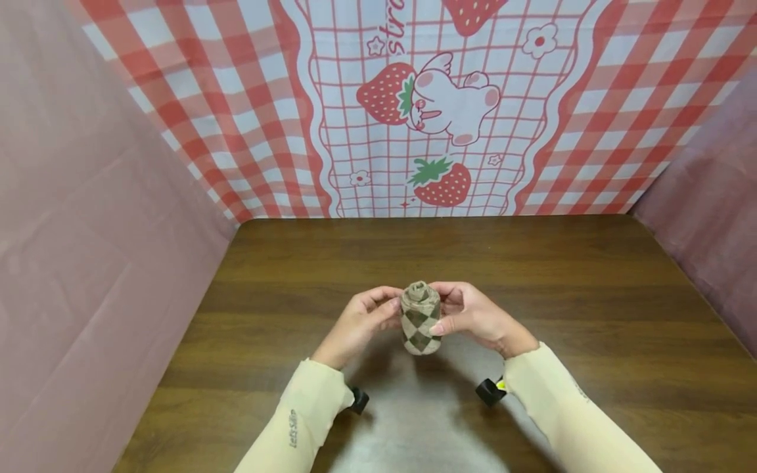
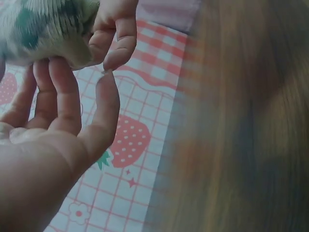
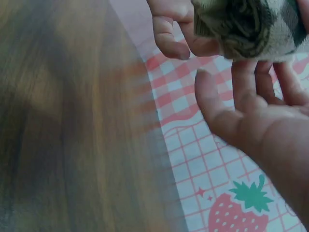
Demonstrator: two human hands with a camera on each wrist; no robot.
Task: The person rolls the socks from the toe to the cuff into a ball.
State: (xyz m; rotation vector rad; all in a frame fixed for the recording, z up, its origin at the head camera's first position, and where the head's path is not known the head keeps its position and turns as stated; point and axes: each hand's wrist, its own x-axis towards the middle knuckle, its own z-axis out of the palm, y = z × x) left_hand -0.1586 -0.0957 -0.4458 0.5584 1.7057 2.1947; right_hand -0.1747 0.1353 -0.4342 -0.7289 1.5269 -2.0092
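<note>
A rolled-up sock (image 1: 420,322) with green and beige diamonds stands upright between both hands in the head view, raised above the table. My right hand (image 1: 476,318) grips its right side, thumb across the front and fingers behind. On the opposite side, my left hand (image 1: 363,322) holds the roll's edge with thumb and fingertips. In the left wrist view, ribbed knit shows on the sock (image 2: 43,31), with the left fingers (image 2: 63,94) against it. The right wrist view shows the spiral lower end of the sock (image 3: 241,29), beside the right fingers (image 3: 244,82).
A brown wooden table (image 1: 284,263) lies under the hands. Behind it hangs a red-and-white checked cloth (image 1: 254,131) with strawberry prints. Pink cloth walls (image 1: 89,263) stand at both sides. A black wrist camera (image 1: 489,392) sits under the right sleeve.
</note>
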